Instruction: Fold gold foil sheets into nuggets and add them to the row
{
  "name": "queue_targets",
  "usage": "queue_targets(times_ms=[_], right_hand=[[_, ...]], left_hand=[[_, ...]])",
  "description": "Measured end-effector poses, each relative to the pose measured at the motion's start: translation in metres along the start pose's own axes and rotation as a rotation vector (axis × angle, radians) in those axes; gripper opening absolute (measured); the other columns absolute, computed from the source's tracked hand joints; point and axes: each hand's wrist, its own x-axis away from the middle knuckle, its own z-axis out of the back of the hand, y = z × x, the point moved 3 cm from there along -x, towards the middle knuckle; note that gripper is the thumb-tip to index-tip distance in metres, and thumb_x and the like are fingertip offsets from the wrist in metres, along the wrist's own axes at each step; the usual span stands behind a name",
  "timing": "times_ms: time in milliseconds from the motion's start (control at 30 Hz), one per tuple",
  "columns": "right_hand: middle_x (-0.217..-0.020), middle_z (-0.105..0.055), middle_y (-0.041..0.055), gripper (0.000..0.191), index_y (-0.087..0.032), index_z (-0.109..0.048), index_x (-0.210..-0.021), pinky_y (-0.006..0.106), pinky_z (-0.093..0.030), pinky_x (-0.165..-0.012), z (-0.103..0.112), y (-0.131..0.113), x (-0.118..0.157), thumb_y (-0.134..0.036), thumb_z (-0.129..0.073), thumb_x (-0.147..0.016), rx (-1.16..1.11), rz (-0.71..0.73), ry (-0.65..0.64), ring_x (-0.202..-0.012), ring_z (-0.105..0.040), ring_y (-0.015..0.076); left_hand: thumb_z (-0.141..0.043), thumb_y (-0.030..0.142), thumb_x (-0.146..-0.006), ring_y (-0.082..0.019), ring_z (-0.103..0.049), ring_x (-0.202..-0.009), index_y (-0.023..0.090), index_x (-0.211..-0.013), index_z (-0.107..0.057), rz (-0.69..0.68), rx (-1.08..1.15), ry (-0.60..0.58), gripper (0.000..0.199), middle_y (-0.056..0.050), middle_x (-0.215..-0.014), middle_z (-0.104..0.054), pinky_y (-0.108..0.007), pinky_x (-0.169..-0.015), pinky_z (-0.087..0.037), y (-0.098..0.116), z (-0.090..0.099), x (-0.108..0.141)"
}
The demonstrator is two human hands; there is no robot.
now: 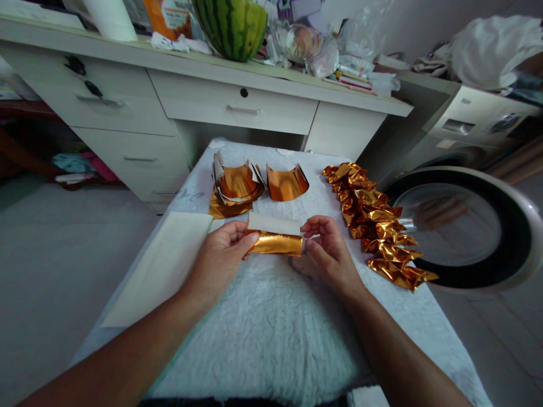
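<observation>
A partly rolled piece of gold foil paper (278,244), its pale inner side showing along the top, is pinched at its left end between the thumb and fingers of my left hand (227,249). Just beyond its right end is my right hand (328,246), fingers curled and apart, holding nothing visible. Behind the roll, a stack of curved gold sheets (237,183) stands beside a single curved gold sheet (288,183). Several crumpled, twisted gold foil pieces (382,223) form a row on the right side of the cloth-covered table (254,339).
White paper sheets (161,265) lie at the table's left. Behind stands a white drawer desk (237,104) bearing a cut watermelon (231,25) and plastic bags. An open round washing machine door (458,226) sits close to the table's right edge.
</observation>
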Motion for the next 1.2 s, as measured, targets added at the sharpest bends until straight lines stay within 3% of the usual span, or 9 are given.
queue_targets(times_ms=[100,200,333,500,600,733,900,967,1200], right_hand=[[-0.12,-0.047,0.0079,0.054,-0.025,-0.045,-0.121,0.041,-0.043,-0.09,0.002,-0.011,0.003,-0.01,-0.049,-0.07,0.327,0.243,0.014,-0.114,-0.045,0.0248],[-0.129,-0.041,0.0091,0.065,-0.028,-0.042,-0.129,0.05,-0.037,-0.099,-0.002,-0.016,0.007,-0.005,-0.049,-0.068,0.518,0.39,-0.016,-0.123,-0.039,0.0283],[-0.131,-0.042,0.007,0.051,-0.032,-0.056,-0.117,0.051,-0.036,-0.098,-0.009,-0.013,0.009,-0.005,-0.056,-0.074,0.67,0.471,-0.057,-0.121,-0.04,0.0296],[-0.107,-0.061,0.0041,0.022,-0.028,-0.065,-0.098,0.043,-0.039,-0.087,-0.011,-0.013,0.008,-0.011,-0.059,-0.086,0.69,0.561,-0.048,-0.099,-0.049,0.0228],[-0.096,-0.065,0.0038,0.017,-0.027,-0.067,-0.097,0.041,-0.038,-0.083,-0.012,-0.014,0.008,-0.015,-0.059,-0.089,0.697,0.559,-0.065,-0.093,-0.051,0.0215],[-0.097,-0.067,0.0047,0.016,-0.026,-0.068,-0.098,0.04,-0.039,-0.084,-0.014,-0.012,0.01,-0.017,-0.057,-0.092,0.738,0.557,-0.116,-0.095,-0.051,0.0221],[-0.1,-0.068,0.0057,0.014,-0.023,-0.068,-0.1,0.039,-0.04,-0.085,-0.021,-0.009,0.012,-0.02,-0.055,-0.094,0.752,0.555,-0.235,-0.095,-0.051,0.0215],[-0.1,-0.069,0.0059,0.014,-0.022,-0.067,-0.099,0.039,-0.04,-0.084,-0.025,-0.008,0.013,-0.022,-0.054,-0.096,0.77,0.558,-0.293,-0.093,-0.052,0.0213],[-0.092,-0.067,0.0058,0.015,-0.019,-0.067,-0.094,0.035,-0.04,-0.082,-0.033,-0.007,0.015,-0.019,-0.053,-0.095,0.799,0.508,-0.481,-0.088,-0.053,0.019]], left_hand=[[-0.066,0.031,-0.08,-0.008,-0.049,-0.059,0.017,-0.089,-0.063,0.018,0.028,0.007,0.017,0.003,-0.072,-0.06,-0.021,-0.052,-0.036,-0.002,0.0,-0.002],[-0.067,0.03,-0.078,-0.008,-0.046,-0.056,0.017,-0.09,-0.063,0.036,0.065,-0.008,0.018,0.004,-0.068,-0.058,-0.021,-0.051,-0.035,-0.006,0.0,-0.003],[-0.068,0.03,-0.077,-0.008,-0.047,-0.055,0.017,-0.094,-0.062,0.05,0.105,-0.038,0.022,0.004,-0.069,-0.059,-0.022,-0.05,-0.033,-0.007,-0.001,-0.003],[-0.066,0.028,-0.078,-0.009,-0.047,-0.053,0.017,-0.102,-0.058,0.073,0.101,-0.037,0.027,0.006,-0.063,-0.057,-0.022,-0.051,-0.035,-0.006,-0.002,-0.002],[-0.062,0.028,-0.081,-0.01,-0.049,-0.055,0.018,-0.106,-0.055,0.078,0.087,-0.023,0.028,0.006,-0.063,-0.057,-0.022,-0.052,-0.038,-0.005,-0.002,-0.002],[-0.058,0.025,-0.082,-0.011,-0.053,-0.058,0.02,-0.112,-0.052,0.03,0.032,-0.029,0.031,0.004,-0.072,-0.061,-0.023,-0.055,-0.041,-0.003,-0.003,-0.002],[-0.052,0.021,-0.085,-0.017,-0.063,-0.083,0.021,-0.094,-0.062,-0.137,-0.229,-0.044,0.014,0.0,-0.088,-0.068,-0.029,-0.075,-0.047,0.001,-0.001,-0.002],[-0.048,0.019,-0.087,-0.019,-0.063,-0.092,0.022,-0.089,-0.065,-0.232,-0.408,-0.045,0.017,-0.002,-0.094,-0.068,-0.032,-0.084,-0.045,0.001,0.0,-0.002],[-0.049,0.013,-0.085,-0.025,-0.059,-0.093,0.02,-0.092,-0.067,-0.417,-0.922,-0.113,0.021,-0.006,-0.095,-0.067,-0.039,-0.085,-0.043,-0.002,-0.003,0.001]])
